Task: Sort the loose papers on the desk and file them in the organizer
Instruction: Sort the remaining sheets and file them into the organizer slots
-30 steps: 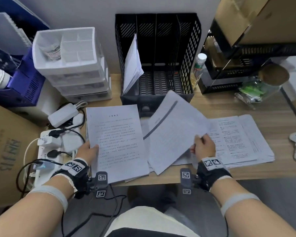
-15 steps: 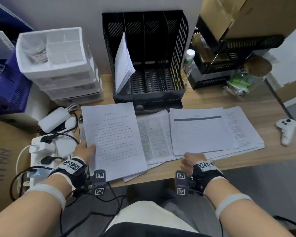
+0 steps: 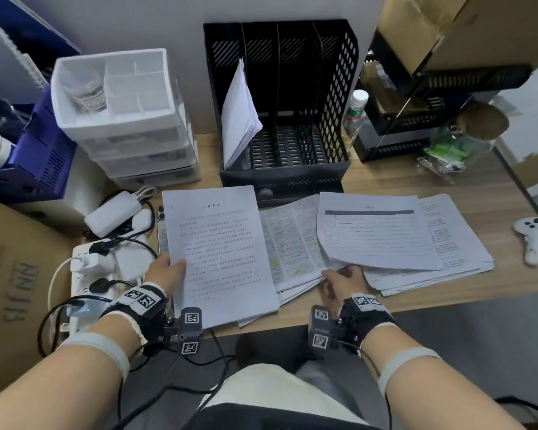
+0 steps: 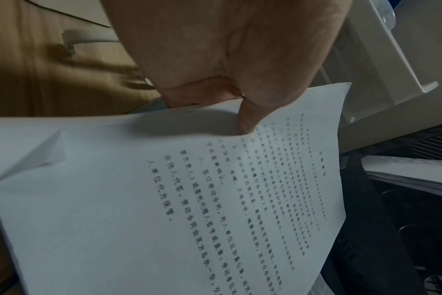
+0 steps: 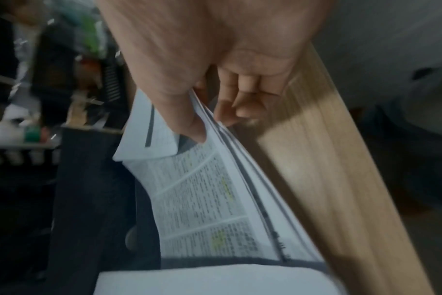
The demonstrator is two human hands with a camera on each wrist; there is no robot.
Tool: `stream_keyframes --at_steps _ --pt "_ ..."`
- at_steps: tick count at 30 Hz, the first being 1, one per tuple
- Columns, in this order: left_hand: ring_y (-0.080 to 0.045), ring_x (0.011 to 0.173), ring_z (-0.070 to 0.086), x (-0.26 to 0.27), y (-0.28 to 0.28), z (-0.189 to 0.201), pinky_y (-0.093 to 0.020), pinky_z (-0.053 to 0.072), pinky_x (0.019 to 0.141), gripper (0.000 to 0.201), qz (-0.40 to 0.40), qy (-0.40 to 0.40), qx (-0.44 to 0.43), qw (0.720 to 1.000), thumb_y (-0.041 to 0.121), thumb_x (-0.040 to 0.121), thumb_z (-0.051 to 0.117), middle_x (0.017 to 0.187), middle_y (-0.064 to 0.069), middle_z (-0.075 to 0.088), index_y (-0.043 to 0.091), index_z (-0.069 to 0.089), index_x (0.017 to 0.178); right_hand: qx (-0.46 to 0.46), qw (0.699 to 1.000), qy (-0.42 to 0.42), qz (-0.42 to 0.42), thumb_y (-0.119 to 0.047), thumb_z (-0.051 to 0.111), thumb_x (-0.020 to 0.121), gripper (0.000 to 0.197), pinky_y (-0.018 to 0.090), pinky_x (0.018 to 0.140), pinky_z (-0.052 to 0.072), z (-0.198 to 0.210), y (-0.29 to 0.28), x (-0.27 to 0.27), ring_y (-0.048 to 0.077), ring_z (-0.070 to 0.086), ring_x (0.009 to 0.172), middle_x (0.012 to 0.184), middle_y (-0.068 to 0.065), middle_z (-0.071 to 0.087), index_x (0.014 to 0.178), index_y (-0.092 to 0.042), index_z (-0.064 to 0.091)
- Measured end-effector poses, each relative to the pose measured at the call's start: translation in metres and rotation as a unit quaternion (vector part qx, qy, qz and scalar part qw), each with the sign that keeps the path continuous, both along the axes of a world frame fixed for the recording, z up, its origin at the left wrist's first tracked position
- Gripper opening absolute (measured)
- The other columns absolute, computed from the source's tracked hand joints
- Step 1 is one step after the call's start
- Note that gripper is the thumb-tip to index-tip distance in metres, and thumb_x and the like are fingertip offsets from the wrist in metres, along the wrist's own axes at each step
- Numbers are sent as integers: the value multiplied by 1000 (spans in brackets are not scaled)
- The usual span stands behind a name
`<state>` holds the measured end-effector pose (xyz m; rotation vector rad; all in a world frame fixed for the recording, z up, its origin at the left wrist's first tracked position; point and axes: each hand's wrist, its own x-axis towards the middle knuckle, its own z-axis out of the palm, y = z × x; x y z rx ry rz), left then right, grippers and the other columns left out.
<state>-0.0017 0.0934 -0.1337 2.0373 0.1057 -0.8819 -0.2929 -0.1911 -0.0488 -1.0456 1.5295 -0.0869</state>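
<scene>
A black mesh organizer (image 3: 333,97) stands at the back of the desk, with a sheaf of white papers (image 3: 239,116) leaning in its leftmost slot. My left hand (image 3: 171,270) pinches the left edge of a text sheet (image 3: 221,252), thumb (image 4: 247,119) on top of that sheet (image 4: 189,199). My right hand (image 3: 336,274) pinches the near edge of the highlighted papers (image 3: 289,243) in the middle, thumb (image 5: 189,127) above and fingers (image 5: 230,111) beneath the highlighted papers (image 5: 202,199). A lined form sheet (image 3: 376,234) lies on the right pile (image 3: 460,252).
A white drawer unit (image 3: 128,131) stands left of the organizer, with a power strip (image 3: 90,268), a white adapter (image 3: 112,212) and cables in front of it. A white controller (image 3: 533,240) lies at far right, and a bottle (image 3: 356,113) and a black rack (image 3: 423,119) at back right.
My right hand laid the lined form sheet on the right pile, drew back to the desk edge, and now pinches the highlighted papers. My left hand keeps its hold.
</scene>
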Motion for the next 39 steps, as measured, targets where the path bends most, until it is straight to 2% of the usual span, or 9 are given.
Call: stream_keyframes --at_steps 5,12,14,21,24,27,29,34,39 --pt "-37 109 70 -2 0 9 -58 53 101 61 8 -7 -7 1000 48 75 59 125 -8 73 20 66 129 -146 982 41 112 -23 69 72 60 48 85 57 -7 -3 6 26 67 88 104 10 68 124 -16 41" --pt "-37 105 72 -5 0 23 -59 56 97 44 20 -4 -13 1000 41 79 57 119 -7 75 26 69 118 -203 937 156 237 -34 63 75 24 37 75 55 5 -10 14 32 65 80 93 15 68 85 -12 66" --pt "-37 105 72 -5 0 24 -59 55 97 39 22 -5 -12 1000 41 80 57 119 -7 75 27 69 114 -183 929 152 282 -27 62 86 23 30 67 51 15 -5 20 27 65 76 92 11 72 95 -8 70" --pt "-35 105 72 3 2 16 -58 55 99 39 38 4 -9 999 41 82 58 119 -3 76 28 69 118 -318 855 105 396 -23 56 94 41 34 108 34 48 17 42 26 29 141 153 8 34 133 -13 57" --pt "-35 104 73 4 -2 13 -58 55 98 38 41 9 -7 999 40 84 58 116 -4 77 27 69 117 -360 863 33 351 -22 51 97 29 35 100 46 76 9 40 28 53 123 134 7 55 125 -18 59" --pt "-35 105 72 12 -1 -2 -58 55 99 46 28 3 5 1000 45 80 59 118 -3 76 28 68 121 -342 917 -19 205 -21 45 100 16 37 56 62 95 -19 28 28 70 74 98 7 63 113 -21 55" --pt "-35 106 72 17 0 -13 -58 55 99 50 18 -2 11 1000 48 78 60 120 -3 76 28 67 124 -341 935 -13 100 -17 44 100 14 30 44 58 95 -50 11 28 69 72 99 7 61 108 -17 55" --pt "-37 105 72 11 -9 -2 -57 55 99 44 5 -22 24 999 42 80 60 118 -5 76 31 67 122 -242 956 -42 -158 -12 44 101 41 49 83 58 75 -115 -43 26 57 79 138 27 50 139 1 40" --pt "-38 104 72 9 -14 4 -58 55 99 43 3 -22 28 999 43 80 59 119 -8 76 28 69 119 -203 932 1 -301 -19 52 97 48 35 98 41 61 -129 -71 29 54 120 142 23 46 140 -6 35"
